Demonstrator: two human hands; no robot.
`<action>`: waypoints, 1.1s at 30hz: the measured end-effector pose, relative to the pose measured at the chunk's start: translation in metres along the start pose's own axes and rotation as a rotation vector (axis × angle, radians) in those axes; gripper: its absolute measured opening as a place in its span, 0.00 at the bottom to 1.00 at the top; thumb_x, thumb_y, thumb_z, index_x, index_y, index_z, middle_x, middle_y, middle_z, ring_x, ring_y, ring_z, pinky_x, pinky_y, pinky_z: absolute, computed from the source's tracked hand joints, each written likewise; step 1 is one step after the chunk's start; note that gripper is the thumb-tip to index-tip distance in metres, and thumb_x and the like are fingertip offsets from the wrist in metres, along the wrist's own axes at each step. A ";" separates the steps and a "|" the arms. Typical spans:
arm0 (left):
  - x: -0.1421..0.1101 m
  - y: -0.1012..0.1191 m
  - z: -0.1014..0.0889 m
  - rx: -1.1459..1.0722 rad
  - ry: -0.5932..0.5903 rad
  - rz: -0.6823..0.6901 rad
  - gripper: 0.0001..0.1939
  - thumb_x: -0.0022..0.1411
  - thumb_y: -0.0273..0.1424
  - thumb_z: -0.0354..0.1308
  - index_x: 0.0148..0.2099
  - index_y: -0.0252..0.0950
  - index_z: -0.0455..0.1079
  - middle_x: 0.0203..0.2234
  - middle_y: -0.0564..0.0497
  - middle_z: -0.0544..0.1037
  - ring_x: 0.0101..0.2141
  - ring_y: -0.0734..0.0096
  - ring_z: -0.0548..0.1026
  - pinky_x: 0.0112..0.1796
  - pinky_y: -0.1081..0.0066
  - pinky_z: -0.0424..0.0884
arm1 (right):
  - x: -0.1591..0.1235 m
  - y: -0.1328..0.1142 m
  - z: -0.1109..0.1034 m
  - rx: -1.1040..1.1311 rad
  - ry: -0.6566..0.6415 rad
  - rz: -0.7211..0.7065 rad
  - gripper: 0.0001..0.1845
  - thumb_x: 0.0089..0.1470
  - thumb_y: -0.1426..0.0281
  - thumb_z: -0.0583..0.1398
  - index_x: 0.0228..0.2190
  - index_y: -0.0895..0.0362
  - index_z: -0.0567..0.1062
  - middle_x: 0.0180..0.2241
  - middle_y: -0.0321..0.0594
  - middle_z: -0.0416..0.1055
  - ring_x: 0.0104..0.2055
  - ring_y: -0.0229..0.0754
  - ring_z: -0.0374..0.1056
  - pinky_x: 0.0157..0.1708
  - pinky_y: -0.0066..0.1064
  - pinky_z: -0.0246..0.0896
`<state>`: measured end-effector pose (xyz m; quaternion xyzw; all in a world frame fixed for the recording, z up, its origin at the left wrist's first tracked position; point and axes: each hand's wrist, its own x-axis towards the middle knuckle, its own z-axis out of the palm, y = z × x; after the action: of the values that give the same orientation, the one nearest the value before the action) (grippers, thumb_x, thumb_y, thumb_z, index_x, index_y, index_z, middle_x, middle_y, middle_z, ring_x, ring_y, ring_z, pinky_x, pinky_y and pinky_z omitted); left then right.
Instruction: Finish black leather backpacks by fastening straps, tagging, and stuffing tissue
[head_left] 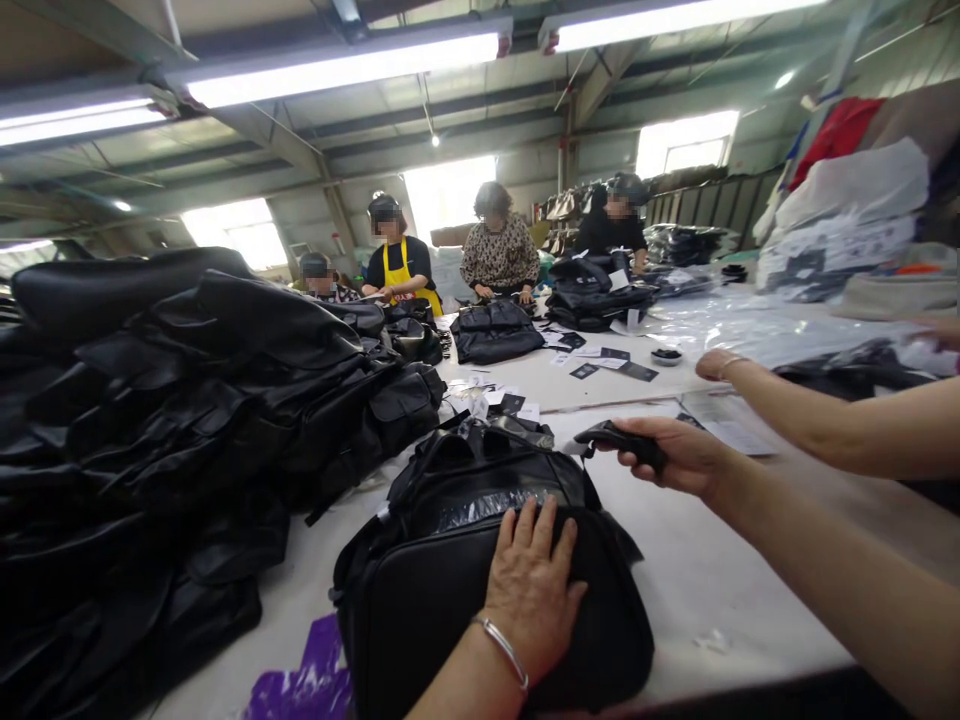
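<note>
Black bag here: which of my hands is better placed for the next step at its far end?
Probably your right hand: it holds the black tool near that end, while your left hand lies flat on the bag.

Right grip (679,452) around black tool (616,440), left grip (531,590) flat on black bag (420,620)

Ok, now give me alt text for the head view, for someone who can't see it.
A person's left hand lies flat on a black bag on a pale worktable, while the right hand holds a black handheld tool near it. A heap of black bags fills the left; another person's arm reaches in from the right, with four people beyond.
</note>
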<state>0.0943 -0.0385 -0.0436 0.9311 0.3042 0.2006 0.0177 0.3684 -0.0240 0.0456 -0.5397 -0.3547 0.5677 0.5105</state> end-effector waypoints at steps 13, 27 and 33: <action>0.004 -0.013 -0.019 -0.181 -0.085 0.040 0.28 0.61 0.45 0.59 0.62 0.43 0.66 0.59 0.44 0.69 0.60 0.51 0.63 0.64 0.47 0.53 | -0.073 0.076 0.071 0.015 -0.191 0.175 0.21 0.50 0.55 0.68 0.35 0.60 0.77 0.29 0.40 0.76 0.28 0.39 0.73 0.27 0.24 0.65; -0.015 -0.025 -0.033 -0.579 0.438 -0.268 0.15 0.64 0.29 0.51 0.51 0.33 0.69 0.52 0.38 0.72 0.53 0.58 0.71 0.53 0.58 0.70 | -0.103 0.150 0.110 0.008 0.007 0.288 0.25 0.52 0.49 0.65 0.42 0.54 0.69 0.32 0.40 0.76 0.27 0.43 0.74 0.19 0.28 0.70; -0.033 -0.014 -0.027 -0.161 0.081 0.181 0.28 0.67 0.47 0.52 0.66 0.48 0.59 0.66 0.53 0.61 0.67 0.52 0.52 0.66 0.47 0.38 | -0.102 0.163 0.098 -0.424 0.039 0.185 0.22 0.60 0.49 0.54 0.40 0.54 0.71 0.30 0.40 0.75 0.25 0.46 0.74 0.19 0.33 0.69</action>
<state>0.0515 -0.0483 -0.0332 0.9415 0.2025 0.2623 0.0618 0.2304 -0.1444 -0.0680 -0.6759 -0.4051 0.5145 0.3381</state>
